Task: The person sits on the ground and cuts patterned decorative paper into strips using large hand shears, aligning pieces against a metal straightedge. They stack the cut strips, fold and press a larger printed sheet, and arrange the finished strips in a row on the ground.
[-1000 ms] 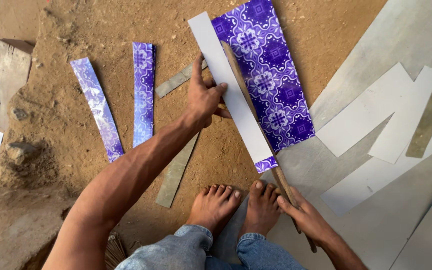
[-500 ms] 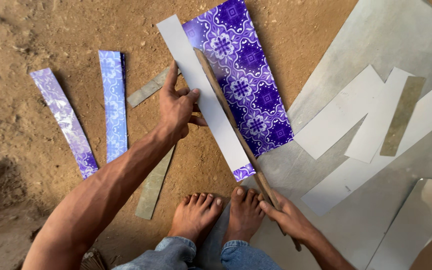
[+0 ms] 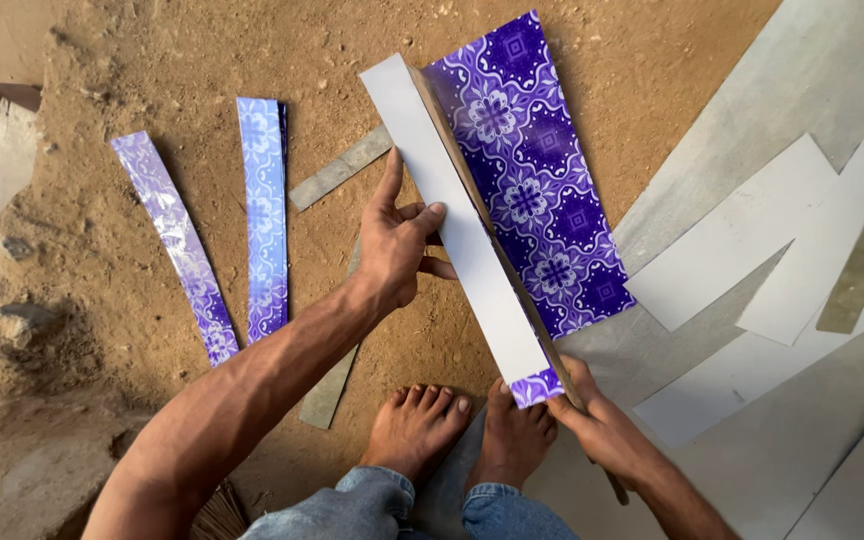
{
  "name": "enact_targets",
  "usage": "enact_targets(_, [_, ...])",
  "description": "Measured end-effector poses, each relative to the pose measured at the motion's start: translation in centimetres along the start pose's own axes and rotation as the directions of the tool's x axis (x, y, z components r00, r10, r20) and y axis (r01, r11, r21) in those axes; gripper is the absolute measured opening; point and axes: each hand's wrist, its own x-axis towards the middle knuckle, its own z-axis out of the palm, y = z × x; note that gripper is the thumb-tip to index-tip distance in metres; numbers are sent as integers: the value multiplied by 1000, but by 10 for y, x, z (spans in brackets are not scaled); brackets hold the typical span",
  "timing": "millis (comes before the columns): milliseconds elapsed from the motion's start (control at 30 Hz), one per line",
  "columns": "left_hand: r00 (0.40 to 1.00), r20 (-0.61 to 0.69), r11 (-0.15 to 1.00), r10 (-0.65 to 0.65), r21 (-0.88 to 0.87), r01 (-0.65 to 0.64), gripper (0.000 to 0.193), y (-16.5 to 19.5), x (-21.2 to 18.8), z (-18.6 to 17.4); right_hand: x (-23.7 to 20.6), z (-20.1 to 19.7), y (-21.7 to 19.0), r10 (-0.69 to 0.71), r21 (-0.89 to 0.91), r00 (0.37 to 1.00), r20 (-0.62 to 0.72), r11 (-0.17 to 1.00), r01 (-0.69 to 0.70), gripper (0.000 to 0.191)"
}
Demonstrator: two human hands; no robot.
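Hands: left (image 3: 397, 245) pressing white flap (image 3: 452, 215), right (image 3: 602, 425) gripping purple patterned sheet (image 3: 532, 180)

Bare arms, bare feet (image 3: 457, 430) — blue denim jeans (image 3: 402, 510), cuffs rolled.

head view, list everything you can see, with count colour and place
patterned sheet: 1, purple and white floral print, centre, left edge folded up showing its white back
wooden stick: 1, brown, along the fold
patterned strips: 2, purple and white, on the dirt at left
grey strips: 2, dull grey, one above the left hand, one under the forearm
white strips: about 3, white, at right
large metal sheets: several, grey, right side
dirt ground: brown
feet: 2, bare, bottom centre
jeans: blue, bottom edge
left hand: pressing the white folded flap
right hand: gripping the stick's near end
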Motion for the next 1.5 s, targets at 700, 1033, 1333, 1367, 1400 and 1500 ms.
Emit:
enact_targets(700, [945,6,568,328,798,-202,74,2,-19,-124,-28,73,43,-311,-606,889,-335,794,50,53])
enact_targets(1033, [862,-28,172,505,983,-69,73,-27,-49,-103,7,7,-101,-878,-911,335,-342,397,111,82])
enact_targets(1333, [851,-33,397,523,894,-209,61,7,-80,-103,22,-47,-132,-676,-541,492,-548,735,408,52])
enact_targets(1367, [902,25,549,430,786,-284,60,8,-88,-100,13,-49,-130,-602,-403,591,-536,798,447,25])
enact_targets(1400, [933,97,689,347,649,-324,58,8,-96,-95,2,-47,-127,-656,-442,540,-527,754,486,22])
enact_targets(1500, [967,245,992,75,82,-97,58,-4,-110,-63,-41,-18,-111,-756,-491,424,-499,650,580,18])
